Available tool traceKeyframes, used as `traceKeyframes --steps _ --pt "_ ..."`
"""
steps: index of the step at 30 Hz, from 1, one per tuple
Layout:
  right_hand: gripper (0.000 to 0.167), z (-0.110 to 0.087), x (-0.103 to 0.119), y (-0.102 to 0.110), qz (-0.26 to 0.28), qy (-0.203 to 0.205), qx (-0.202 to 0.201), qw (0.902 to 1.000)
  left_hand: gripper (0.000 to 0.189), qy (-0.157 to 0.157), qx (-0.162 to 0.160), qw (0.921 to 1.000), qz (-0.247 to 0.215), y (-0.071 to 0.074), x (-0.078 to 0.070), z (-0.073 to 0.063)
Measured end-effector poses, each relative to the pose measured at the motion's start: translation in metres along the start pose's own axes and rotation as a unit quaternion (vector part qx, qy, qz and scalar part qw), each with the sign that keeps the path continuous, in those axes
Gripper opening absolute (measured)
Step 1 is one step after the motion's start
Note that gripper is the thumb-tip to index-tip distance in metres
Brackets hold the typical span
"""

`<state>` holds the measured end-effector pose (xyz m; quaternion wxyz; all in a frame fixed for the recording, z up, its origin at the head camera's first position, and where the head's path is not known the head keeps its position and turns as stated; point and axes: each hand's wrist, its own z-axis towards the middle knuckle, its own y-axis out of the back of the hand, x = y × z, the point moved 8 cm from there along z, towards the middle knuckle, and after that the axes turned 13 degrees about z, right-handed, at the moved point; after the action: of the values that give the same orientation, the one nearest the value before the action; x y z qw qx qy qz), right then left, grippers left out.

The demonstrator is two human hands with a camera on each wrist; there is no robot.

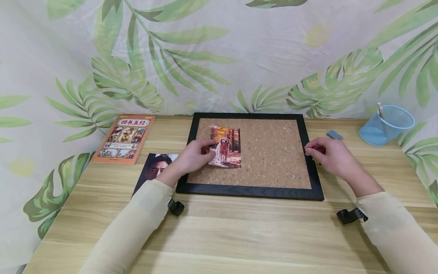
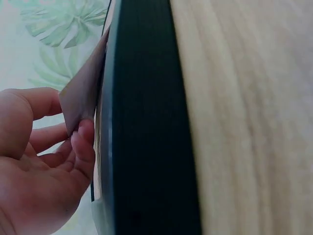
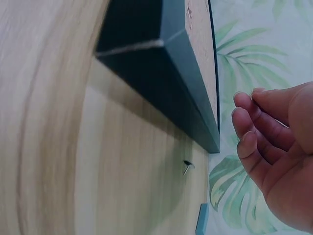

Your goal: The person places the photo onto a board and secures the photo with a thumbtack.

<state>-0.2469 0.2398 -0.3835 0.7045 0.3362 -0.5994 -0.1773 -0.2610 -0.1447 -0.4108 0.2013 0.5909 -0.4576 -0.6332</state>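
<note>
A photo of a golden dog among autumn trees (image 1: 224,148) lies over the left part of a cork board (image 1: 270,152) with a black frame. My left hand (image 1: 195,155) pinches the photo's left edge. In the left wrist view, that edge of the photo (image 2: 83,93) is bent up off the cork. Over the frame's right side is my right hand (image 1: 330,156), thumb and index fingertips together around a tiny pin-like thing, mostly hidden. Below this hand, a thumbtack (image 3: 189,165) lies on the table beside the frame.
A second photo, of a person (image 1: 155,167), lies left of the board, partly behind my left forearm. An orange book (image 1: 124,140) is at the back left. Right of the board are a small blue-grey block (image 1: 334,134) and a blue mesh cup (image 1: 376,133) holding a pen.
</note>
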Motion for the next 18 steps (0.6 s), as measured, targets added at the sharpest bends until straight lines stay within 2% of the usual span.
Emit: traceKeyframes --steps 4,14,18 --pt "0.017 0.001 0.006 -0.003 -0.003 0.003 0.005 1.0000 0.050 -0.009 0.008 0.9996 0.026 -0.004 -0.003 0.004" --pt "0.019 0.015 0.023 -0.016 0.005 0.001 0.033 0.9994 0.051 -0.003 0.021 0.9982 0.057 -0.008 -0.005 0.004" --pt "0.016 0.024 0.034 -0.023 0.012 0.015 0.036 0.9992 0.051 -0.018 0.017 0.9978 0.061 -0.010 -0.004 0.008"
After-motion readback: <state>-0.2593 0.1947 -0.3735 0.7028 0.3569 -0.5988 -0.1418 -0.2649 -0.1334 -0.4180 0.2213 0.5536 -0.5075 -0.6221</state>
